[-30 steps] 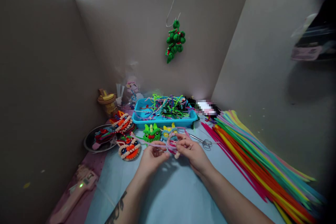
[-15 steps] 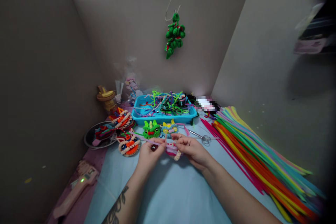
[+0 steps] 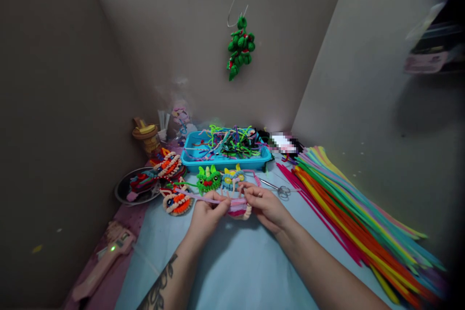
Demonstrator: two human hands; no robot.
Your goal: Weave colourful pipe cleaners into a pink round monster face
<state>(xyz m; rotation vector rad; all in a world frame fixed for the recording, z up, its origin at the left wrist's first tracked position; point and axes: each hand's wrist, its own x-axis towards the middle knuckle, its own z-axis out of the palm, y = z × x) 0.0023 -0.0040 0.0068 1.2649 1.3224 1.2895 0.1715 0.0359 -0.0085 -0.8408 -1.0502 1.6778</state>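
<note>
- Head view: the left hand (image 3: 208, 214) is pinching the left end of a pink fuzzy piece (image 3: 238, 209), thumb and forefinger pressing with almost no gap; a lilac strand (image 3: 192, 195) is running from them toward the left.
- The right hand (image 3: 269, 209) is gripping the right edge of this same piece, thumb and forefinger close together.
- Between both hands, the piece is sitting over the blue cloth (image 3: 236, 271).
- Just beyond, a green face (image 3: 209, 181) and a blue-and-yellow face (image 3: 231, 179) are lying side by side; scissors (image 3: 278, 189) are lying to their right.
- Farther, a blue tray (image 3: 225, 163) is holding tangled strands (image 3: 236, 143).
- Farthest, a green ornament (image 3: 240, 46) is hanging.
</note>
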